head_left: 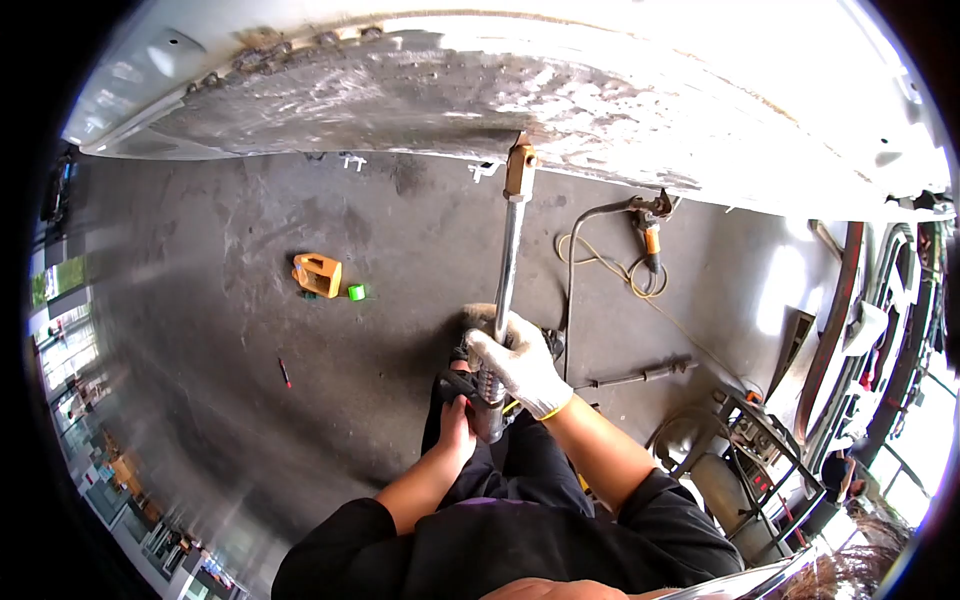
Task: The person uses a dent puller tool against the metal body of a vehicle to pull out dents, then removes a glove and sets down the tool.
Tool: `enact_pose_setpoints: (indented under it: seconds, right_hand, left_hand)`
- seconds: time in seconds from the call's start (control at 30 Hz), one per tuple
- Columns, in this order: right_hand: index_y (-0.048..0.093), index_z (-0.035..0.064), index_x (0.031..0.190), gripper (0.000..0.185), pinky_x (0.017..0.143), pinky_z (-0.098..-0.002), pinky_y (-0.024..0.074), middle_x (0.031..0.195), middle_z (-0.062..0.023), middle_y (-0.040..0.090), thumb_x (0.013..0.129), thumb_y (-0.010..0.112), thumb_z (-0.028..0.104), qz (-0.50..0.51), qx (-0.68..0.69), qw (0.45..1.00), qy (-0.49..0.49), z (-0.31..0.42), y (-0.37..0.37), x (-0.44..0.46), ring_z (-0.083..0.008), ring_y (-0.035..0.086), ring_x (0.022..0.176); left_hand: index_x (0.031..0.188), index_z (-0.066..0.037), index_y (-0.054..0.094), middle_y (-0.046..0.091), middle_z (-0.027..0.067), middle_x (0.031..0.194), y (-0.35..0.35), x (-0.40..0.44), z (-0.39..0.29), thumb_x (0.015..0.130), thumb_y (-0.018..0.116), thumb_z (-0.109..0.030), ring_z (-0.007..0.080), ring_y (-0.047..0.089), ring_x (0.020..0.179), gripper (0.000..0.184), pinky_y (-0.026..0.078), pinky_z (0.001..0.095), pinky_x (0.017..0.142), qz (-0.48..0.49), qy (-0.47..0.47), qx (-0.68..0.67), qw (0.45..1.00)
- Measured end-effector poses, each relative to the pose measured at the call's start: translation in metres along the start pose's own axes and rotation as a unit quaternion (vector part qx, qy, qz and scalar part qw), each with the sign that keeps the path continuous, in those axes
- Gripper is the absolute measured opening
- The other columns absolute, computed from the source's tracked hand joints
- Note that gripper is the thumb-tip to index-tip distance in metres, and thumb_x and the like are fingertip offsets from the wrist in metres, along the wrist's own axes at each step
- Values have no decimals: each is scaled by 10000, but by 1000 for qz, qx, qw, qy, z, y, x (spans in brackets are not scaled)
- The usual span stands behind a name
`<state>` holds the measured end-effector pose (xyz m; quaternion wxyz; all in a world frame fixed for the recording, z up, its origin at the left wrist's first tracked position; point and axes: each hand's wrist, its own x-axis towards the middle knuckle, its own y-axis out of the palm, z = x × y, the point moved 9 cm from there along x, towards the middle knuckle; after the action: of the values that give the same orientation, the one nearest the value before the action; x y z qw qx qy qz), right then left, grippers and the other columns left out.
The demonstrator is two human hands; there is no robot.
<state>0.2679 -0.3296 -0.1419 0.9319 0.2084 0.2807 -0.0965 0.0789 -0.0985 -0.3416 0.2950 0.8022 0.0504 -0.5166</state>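
A long metal slide hammer (512, 250) stands between me and the bare-metal panel (420, 95). Its brass-coloured head (520, 170) meets the panel's lower part with a small pointed tip. My right hand (520, 365), in a white glove with a yellow cuff, is closed round the shaft near its lower end. Lower down, my left hand (458, 428), without a glove, is closed at the dark handle end (487, 420); its fingers are partly hidden. Ground, scratched patches and rusty spots cover the panel.
On the floor lie an orange-yellow plastic piece (318, 274), a green roll (357, 292), a red pen-like stick (285, 373) and a long rod tool (645, 374). An orange grinder-like tool (652, 240) with a cable hangs near the panel. Wheeled equipment (735, 460) stands right.
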Motion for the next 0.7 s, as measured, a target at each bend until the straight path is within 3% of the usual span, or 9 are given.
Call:
enact_pose_setpoints:
  seconds: [0.07,0.23,0.33,0.37,0.4,0.43,0.5,0.63,0.7]
  right_hand:
    - [679,-21,1291,297,677,-261,525,788,1,647,1025,709,108,-15,-17,999,33,12,5,4,-79,624,719]
    - [639,-22,1199,306,644,-284,518,778,-68,677,1081,633,260,-42,129,986,-92,90,0,32,-133,640,675]
    - [708,23,993,207,610,-297,526,757,-38,676,1050,652,214,5,-41,999,-16,-5,6,-5,-107,639,652]
    - [706,23,994,191,620,-294,533,733,-17,657,1041,667,204,9,-60,997,48,-38,7,-15,-104,644,660]
    - [703,23,992,197,623,-292,533,735,-13,656,1042,668,211,2,-46,978,205,-76,7,-33,-99,643,663]
    - [695,24,979,208,630,-290,529,731,-16,659,1051,664,217,9,-47,977,207,-107,6,-45,-106,641,657]
    - [680,25,943,249,616,-290,511,720,-22,647,1072,632,233,-20,-42,980,196,-113,-10,-53,-118,622,635]
    - [648,34,940,285,622,-289,487,742,-39,631,1104,572,254,17,64,986,154,-99,-11,-50,-129,600,662]
    - [639,20,1078,225,609,-280,470,805,-9,623,1100,592,239,13,78,986,147,-91,-7,-46,-95,560,673]
  left_hand:
    - [1402,-85,530,663,64,1306,-6,-8,-6,1046,715,-302,223,671,1205,456,552,429,1061,-26,16,18,999]
    - [1357,-116,556,676,48,1231,-14,-24,-4,1044,673,-213,214,687,1123,348,574,403,983,-80,-4,32,996]
    - [1319,-119,600,687,46,1194,-27,-23,-5,1048,619,-148,204,681,1086,274,573,396,960,-111,-3,34,993]
    - [1314,-113,612,691,48,1195,-55,-21,6,1049,604,-133,202,676,1089,266,573,398,958,-144,-16,40,989]
    - [1321,-92,622,688,56,1233,-107,-26,22,1043,587,-111,202,666,1102,281,570,401,963,-183,-4,76,980]
    - [1369,-76,590,678,68,1274,-147,-33,50,1033,592,-94,216,662,1134,336,565,412,991,-198,-59,42,978]
    - [1235,-93,614,685,70,1110,-128,-56,56,1090,540,-154,241,693,1078,174,581,426,957,-240,-57,69,967]
    - [1218,-87,606,671,66,1061,-102,-50,58,1092,532,-150,222,683,1061,159,582,417,927,-230,-101,105,962]
    - [1450,-121,447,623,91,1300,-84,-44,60,1097,573,-175,250,654,1191,378,563,419,1027,-170,-100,103,975]
